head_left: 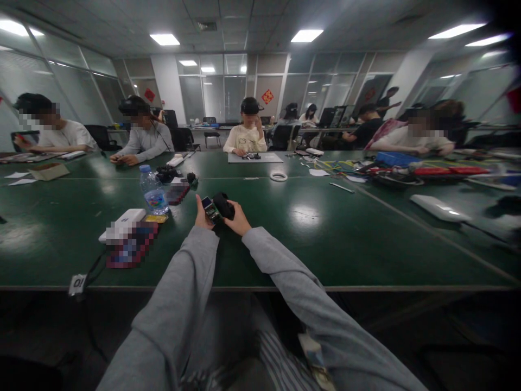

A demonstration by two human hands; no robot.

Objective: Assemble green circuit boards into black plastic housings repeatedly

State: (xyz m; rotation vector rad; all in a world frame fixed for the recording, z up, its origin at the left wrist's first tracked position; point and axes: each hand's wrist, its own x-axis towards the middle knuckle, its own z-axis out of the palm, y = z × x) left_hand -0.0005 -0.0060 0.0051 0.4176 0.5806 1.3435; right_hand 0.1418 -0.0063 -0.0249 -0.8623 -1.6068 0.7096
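Both my arms in grey sleeves reach out over the green table (325,239). My left hand (202,217) and my right hand (238,220) meet above the table and together hold a small black device (217,207) with a small bright screen part on its left side. The left thumb stands up beside the screen part. My right hand wraps the black body from the right. What the device is exactly I cannot tell.
A water bottle (153,190) stands left of my hands, with a white box (124,222) and a blurred dark-red item nearby. A white tape ring (279,176) lies farther back. Several people sit around the tables. Cluttered tools lie at the right (407,171).
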